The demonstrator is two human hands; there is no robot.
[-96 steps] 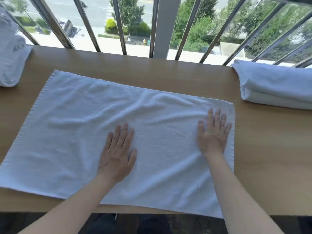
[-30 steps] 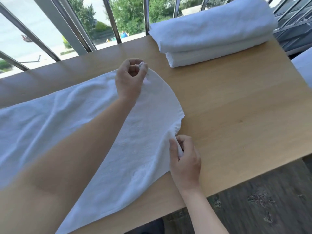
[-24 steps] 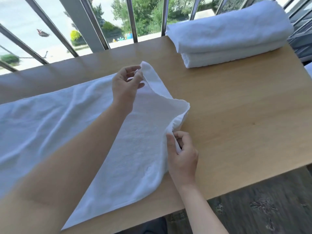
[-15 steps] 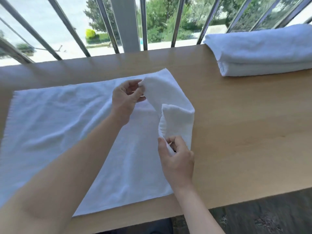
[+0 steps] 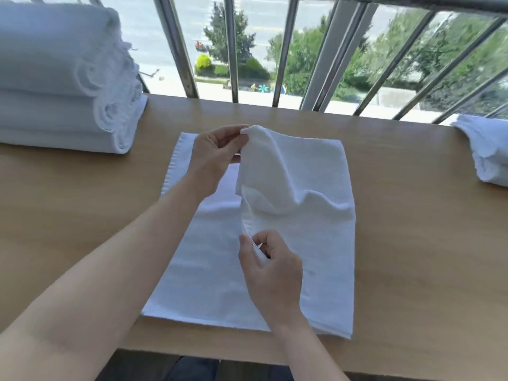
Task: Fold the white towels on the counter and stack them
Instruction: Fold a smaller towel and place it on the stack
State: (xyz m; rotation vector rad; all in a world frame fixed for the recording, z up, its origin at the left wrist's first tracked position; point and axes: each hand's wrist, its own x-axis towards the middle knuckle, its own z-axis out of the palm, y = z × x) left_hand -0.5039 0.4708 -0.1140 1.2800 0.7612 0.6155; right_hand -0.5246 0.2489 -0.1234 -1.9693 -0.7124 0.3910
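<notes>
A white towel lies on the wooden counter in front of me, its right half doubled over the left half. My left hand pinches the far corner of the upper layer and holds it raised above the cloth. My right hand pinches the near corner of that same layer, just above the lower layer. The edge between my two hands hangs in a loose curve. A strip of the lower layer still shows at the left.
A tall stack of folded white towels stands at the far left of the counter. Another folded towel pile sits at the right edge. Metal window bars run along the counter's far side. The counter's front edge is close to me.
Both hands took hold of the towel's right-hand corners and carried them leftward over the cloth, so the towel went from spread flat to nearly doubled. My view swung left.
</notes>
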